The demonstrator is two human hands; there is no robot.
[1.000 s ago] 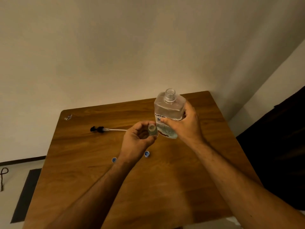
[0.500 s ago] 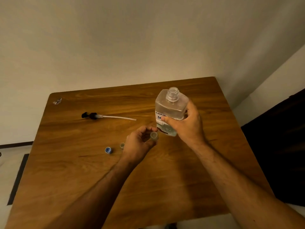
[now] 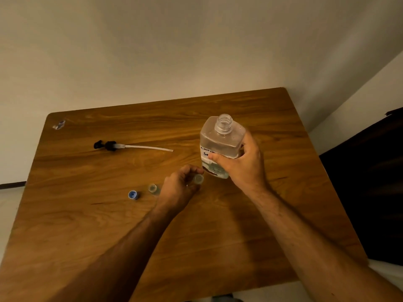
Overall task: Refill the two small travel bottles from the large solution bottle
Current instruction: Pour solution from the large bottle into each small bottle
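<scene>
Gripping the large solution bottle (image 3: 221, 147) upright and uncapped in the right hand (image 3: 241, 165), pinching one small travel bottle (image 3: 198, 178) in the left hand (image 3: 181, 188) low over the counter (image 3: 218, 236), mouth up just beside it, seemingly ready for pouring; second travel bottle (image 3: 152, 188) standing alongside.

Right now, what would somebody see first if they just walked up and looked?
First, the big clear solution bottle, its top off, gripped by the right hand above the wooden table. Just left of it, the left hand holds a small travel bottle. Farther left on the table lie a black pump with its long white tube, a blue cap and another small bottle.
</scene>
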